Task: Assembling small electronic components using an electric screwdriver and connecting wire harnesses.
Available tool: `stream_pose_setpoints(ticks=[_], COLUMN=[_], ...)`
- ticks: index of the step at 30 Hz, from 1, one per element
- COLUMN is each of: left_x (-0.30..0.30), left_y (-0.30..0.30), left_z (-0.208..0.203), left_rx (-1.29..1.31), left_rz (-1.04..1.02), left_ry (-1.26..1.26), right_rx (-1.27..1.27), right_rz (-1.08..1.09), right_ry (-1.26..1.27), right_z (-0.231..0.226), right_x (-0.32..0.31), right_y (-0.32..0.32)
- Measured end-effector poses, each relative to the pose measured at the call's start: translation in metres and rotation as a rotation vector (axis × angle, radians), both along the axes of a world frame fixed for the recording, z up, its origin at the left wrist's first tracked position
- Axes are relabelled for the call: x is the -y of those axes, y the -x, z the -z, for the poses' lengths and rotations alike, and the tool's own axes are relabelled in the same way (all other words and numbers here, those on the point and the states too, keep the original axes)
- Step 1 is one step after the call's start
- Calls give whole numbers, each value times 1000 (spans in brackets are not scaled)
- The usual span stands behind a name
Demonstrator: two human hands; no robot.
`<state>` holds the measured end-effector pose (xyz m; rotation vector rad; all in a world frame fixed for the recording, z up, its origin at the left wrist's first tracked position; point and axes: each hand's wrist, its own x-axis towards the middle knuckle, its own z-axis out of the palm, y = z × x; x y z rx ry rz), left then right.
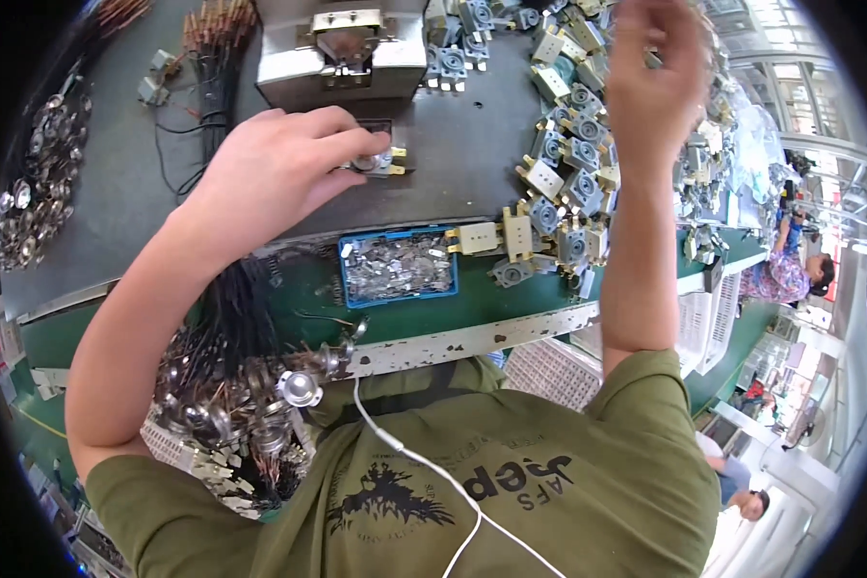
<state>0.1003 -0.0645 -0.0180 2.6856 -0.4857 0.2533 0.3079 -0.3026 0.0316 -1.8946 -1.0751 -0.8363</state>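
My left hand (284, 159) is closed, its thumb and fingertips on a small switch-like part (383, 166) with brass terminals on its right side. This part sits on the grey work surface just in front of a metal fixture (342, 72); the fingers hide some of it. My right hand (657, 67) reaches over the far right, above a large heap of similar parts (573, 154) with grey or cream bodies and brass tabs. Its fingers are bent and smeared by motion, so whether they hold anything cannot be made out.
Near the front edge stands a blue tray (345, 289) of small metal pieces. A bundle of black wires (214, 96) with copper-coloured ends lies left of the fixture. Round metal parts (43, 183) are heaped at far left. Another person (785, 270) sits at the right.
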Motion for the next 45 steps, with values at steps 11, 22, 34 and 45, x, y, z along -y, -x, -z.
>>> stream_pose_setpoints(ticks=[11,22,34,45], left_x=[-159,-21,-35,-56], left_y=[37,43,50,35], left_z=[-38,-30,-30,-46], left_rx=[387,-289,-164,-241], left_rz=[-968,-197,-234,-300], left_ry=[102,-479,-72,162], right_rx=[-154,-1663,-1775,-193], right_rz=[111,-956,-888,-331], right_ry=[761,44,-3,539], right_z=[50,27,24,68], right_x=[36,-20,-19,-41], right_y=[-14,102,103,96])
